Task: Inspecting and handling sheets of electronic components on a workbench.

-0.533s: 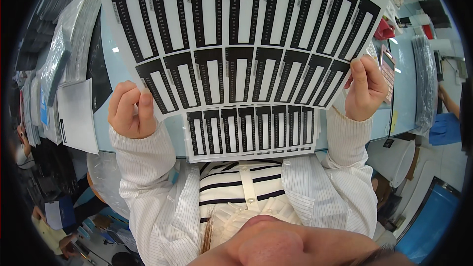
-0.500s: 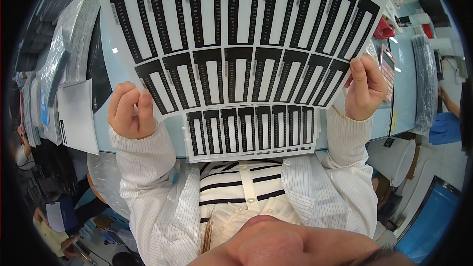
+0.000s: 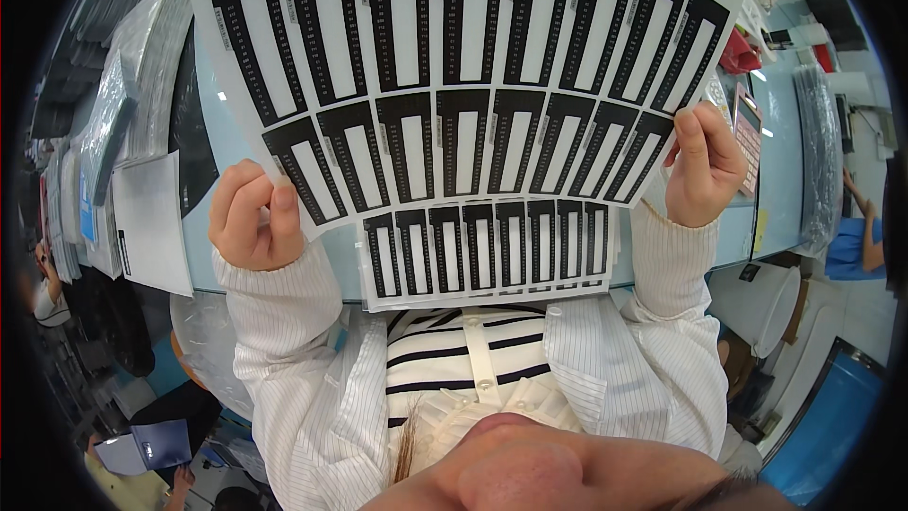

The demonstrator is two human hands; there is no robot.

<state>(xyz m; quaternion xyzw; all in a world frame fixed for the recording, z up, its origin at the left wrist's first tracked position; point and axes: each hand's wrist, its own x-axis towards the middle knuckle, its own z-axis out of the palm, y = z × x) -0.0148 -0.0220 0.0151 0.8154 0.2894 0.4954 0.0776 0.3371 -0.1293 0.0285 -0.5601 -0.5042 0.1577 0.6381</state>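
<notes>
A large white sheet (image 3: 427,99) printed with rows of black rectangular frames is raised in front of me, its near edge bowed. My left hand (image 3: 253,216) is closed on its lower left edge, thumb against the fingers. At the lower right edge, my right hand (image 3: 705,166) pinches the same sheet between thumb and curled fingers. Below it, near the table's front edge, lies a stack of similar printed sheets (image 3: 492,301), partly covered by the raised one. The raised sheet's top edge runs out of view.
Plastic-wrapped stacks (image 3: 151,47) and a white sheet with a dark strip (image 3: 156,222) lie at the left. A pink calculator (image 3: 747,128) sits beyond my right hand. Further right are a wrapped bundle (image 3: 811,151) and a white bin (image 3: 757,308). Another person's arm (image 3: 861,203) shows at far right.
Both hands keep hold of the sheet, which has barely shifted. At lower left, a person carrying a blue-and-white item has moved. The blue-clad person at far right has also shifted slightly.
</notes>
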